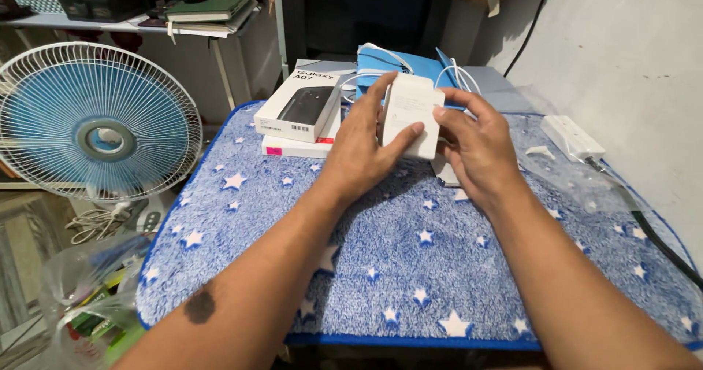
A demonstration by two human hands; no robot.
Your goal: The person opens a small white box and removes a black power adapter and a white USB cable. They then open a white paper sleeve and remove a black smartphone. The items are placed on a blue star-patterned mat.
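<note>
Left hand [364, 149] and right hand [476, 144] both grasp small white rectangular cardboard box [411, 113]; white phone box [300, 106] just left of left hand.

Near half of the starred mat [410, 267] lies open; stacked phone boxes [300, 117] and a power strip [573, 137] crowd its far edge.

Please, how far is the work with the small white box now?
Both hands, left hand and right hand, hold the small white box above the blue star mat; it looks closed. Two phone boxes are stacked beside it, and white cables lie behind. Nothing seems taken out of the white box yet.
</note>
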